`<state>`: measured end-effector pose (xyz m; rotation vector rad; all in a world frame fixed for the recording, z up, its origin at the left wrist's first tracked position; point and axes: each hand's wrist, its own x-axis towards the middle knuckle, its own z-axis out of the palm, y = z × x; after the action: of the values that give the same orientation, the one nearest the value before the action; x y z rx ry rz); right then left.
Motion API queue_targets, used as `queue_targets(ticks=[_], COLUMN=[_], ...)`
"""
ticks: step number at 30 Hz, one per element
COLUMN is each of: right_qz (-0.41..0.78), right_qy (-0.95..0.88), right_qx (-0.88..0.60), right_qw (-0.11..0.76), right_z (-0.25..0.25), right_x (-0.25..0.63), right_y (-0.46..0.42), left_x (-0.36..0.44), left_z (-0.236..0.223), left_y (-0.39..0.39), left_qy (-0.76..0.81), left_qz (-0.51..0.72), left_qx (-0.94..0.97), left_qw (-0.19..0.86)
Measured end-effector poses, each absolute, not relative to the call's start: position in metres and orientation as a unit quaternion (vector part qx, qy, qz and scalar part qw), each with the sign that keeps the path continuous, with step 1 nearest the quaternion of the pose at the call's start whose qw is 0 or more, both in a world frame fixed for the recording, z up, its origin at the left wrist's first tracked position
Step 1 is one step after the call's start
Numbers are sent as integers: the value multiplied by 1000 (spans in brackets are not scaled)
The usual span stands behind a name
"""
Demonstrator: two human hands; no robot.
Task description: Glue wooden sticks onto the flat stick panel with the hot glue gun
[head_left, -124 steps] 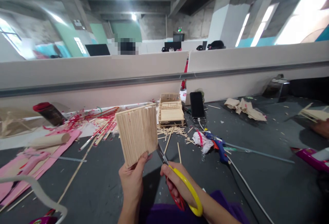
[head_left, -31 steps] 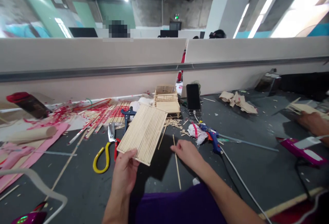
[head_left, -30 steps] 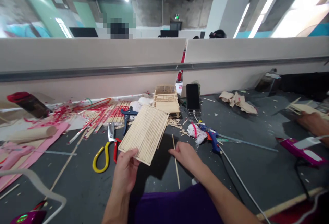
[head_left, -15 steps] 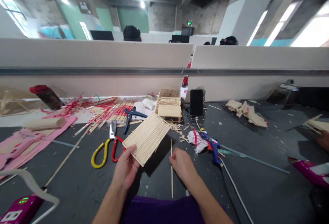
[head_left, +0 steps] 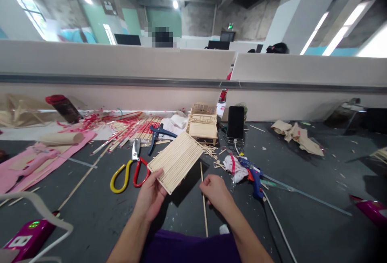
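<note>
My left hand (head_left: 154,193) grips a flat panel of thin wooden sticks (head_left: 177,161) by its near left corner, thumb on top, and keeps it tilted above the table. To the right, my right hand (head_left: 217,190) has its fingers curled and pinched around a single long wooden stick (head_left: 205,218), which points away from me. Beyond the panel stands a small model built of wooden sticks (head_left: 202,128). Short stick offcuts (head_left: 213,153) are scattered between the model and my right hand.
Left of the panel lie yellow-and-red scissors (head_left: 133,166), a dark blue cutter (head_left: 159,134) and bundled sticks (head_left: 136,130). On the right are a blue glue gun (head_left: 255,178) with its cable, a phone (head_left: 236,122) on a stand and crumpled brown paper (head_left: 298,136). A white partition (head_left: 121,61) closes the back.
The view has turned slightly left, so most things sit further right. The stick at my right hand now slants a little, its near end further right. Both hands keep nearly the same pose.
</note>
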<state>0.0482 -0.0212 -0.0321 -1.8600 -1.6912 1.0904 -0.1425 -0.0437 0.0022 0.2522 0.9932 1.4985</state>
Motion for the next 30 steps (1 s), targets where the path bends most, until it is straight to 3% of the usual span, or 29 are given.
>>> queue_targets(ticks=[3,6,8,17,30], right_qz=[575,651,677,693,714], right_qy=[-496,-424,-394,-345,-330], right_qx=[-573,-473,-436,-401,-392], right_qw=[308,416,443,490,478], right_z=[-30,-23,-18,-16,-17], right_x=[48,44,40,35,44], right_y=[-23,-27,-30,-31,-32], left_x=[-144,-145,-145,-141,-150], left_z=[1,-1,-2,-4,-15], left_y=[-44,-44,-45,-48,-44], left_qy=[411,392,371,348,372], left_qz=[652,641,626,537,521], left_qx=[113,117,120,108,143], left_qw=[626,649,675,761,755])
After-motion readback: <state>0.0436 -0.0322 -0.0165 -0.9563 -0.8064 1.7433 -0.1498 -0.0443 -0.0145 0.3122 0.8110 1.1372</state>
